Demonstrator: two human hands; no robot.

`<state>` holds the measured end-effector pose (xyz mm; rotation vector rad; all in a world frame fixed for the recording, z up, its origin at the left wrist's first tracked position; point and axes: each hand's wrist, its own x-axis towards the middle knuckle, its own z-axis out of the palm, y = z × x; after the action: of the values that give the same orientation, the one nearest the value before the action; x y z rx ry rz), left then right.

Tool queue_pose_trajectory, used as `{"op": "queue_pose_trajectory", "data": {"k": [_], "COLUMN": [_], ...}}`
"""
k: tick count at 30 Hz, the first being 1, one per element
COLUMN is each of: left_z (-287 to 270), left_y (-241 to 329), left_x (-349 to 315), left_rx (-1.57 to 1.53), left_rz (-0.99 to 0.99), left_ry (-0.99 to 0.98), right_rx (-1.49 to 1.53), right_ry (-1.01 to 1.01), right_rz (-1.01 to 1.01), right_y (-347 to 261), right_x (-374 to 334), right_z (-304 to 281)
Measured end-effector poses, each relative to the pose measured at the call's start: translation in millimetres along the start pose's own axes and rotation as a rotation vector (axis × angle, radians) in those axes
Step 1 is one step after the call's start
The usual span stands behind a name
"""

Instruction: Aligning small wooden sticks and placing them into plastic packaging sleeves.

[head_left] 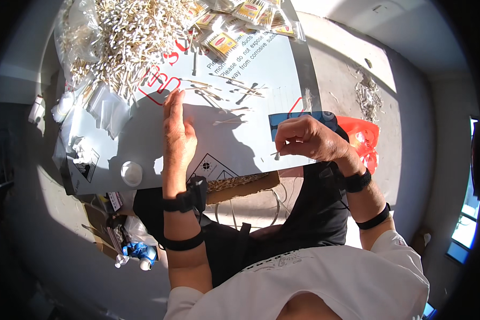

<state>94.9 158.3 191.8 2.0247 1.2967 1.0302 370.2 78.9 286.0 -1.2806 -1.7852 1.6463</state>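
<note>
My right hand [310,140] is pinched over the right edge of the table, with the tip of a cotton swab [277,156] showing below the fingertips. My left hand [178,133] is held edge-on above the middle of the tabletop, its fingers stretched out and nothing visible in them. Several loose cotton swabs [210,96] lie scattered just beyond both hands. A large heap of cotton swabs [138,37] covers the far left, partly on clear plastic. Filled bags of swabs with yellow labels [220,44] are piled at the far edge.
Clear plastic bags [109,112] and a round white lid-like piece [132,173] lie on the left of the white tabletop [160,128]. A cardboard box of swabs [242,188] sits below the near edge. A red plastic bag [364,140] and spilled swabs [369,96] are on the floor at right.
</note>
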Motion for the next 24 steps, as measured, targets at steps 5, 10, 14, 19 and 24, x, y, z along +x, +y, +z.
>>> {"op": "queue_pose_trajectory", "data": {"k": [5, 10, 14, 19, 24], "left_z": [-1.0, -1.4, 0.6, 2.0, 4.5], "left_y": [-1.1, -7.7, -9.0, -11.5, -0.7], "left_x": [8.5, 29.0, 35.3, 26.7, 19.2], "left_rx": [0.033, 0.310, 0.331, 0.311, 0.274], "left_rz": [-0.015, 0.044, 0.052, 0.055, 0.044], "left_ry": [0.024, 0.049, 0.049, 0.087, 0.133], "right_rx": [-0.370, -0.609, -0.660, -0.558, -0.675], "right_ry": [0.234, 0.471, 0.401, 0.496, 0.762], "right_rz": [-0.016, -0.181, -0.217, -0.279, -0.183], "right_y": [26.5, 58.8, 62.8, 43.4, 32.6], "right_x": [-37.8, -23.6, 7.1, 67.6, 133.2], "right_z": [25.1, 21.9, 32.8, 53.4, 33.2]}}
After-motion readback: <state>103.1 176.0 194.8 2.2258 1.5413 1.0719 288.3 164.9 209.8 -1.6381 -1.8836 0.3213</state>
